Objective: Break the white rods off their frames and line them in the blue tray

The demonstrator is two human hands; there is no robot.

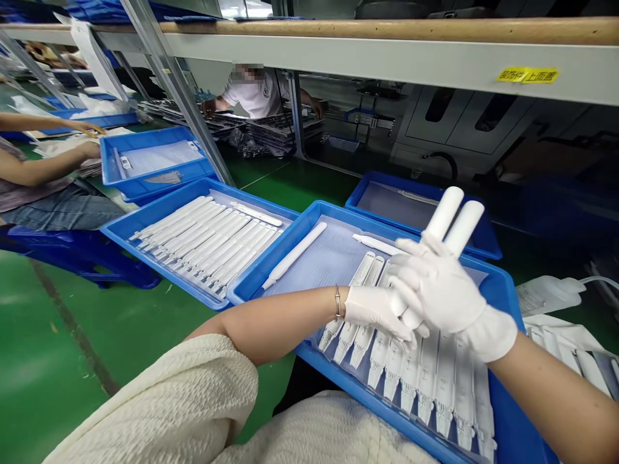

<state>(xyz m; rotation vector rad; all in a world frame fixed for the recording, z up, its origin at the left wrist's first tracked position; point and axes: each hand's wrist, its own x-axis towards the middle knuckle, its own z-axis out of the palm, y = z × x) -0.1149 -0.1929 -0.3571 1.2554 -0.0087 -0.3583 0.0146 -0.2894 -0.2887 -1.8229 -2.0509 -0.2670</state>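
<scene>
Both my hands wear white gloves and meet over a blue tray [503,283] on my lap. My right hand [447,293] is closed round two white plastic sticks [454,216] that point up and away. My left hand [380,312] sits just under it, fingers curled against the lower ends of those sticks. Beneath the hands lies a row of several flat white plastic pieces [425,370] side by side in the tray. One loose white stick [294,254] rests at the tray's left, another [374,243] lies near the far side.
A second blue tray [159,212] to the left holds several white sticks in a row. Another blue tray [387,187] lies behind, and one more [109,164] at far left near a seated person's arm [43,167]. A person in white [254,93] works across the bench. A shelf beam [387,55] runs overhead.
</scene>
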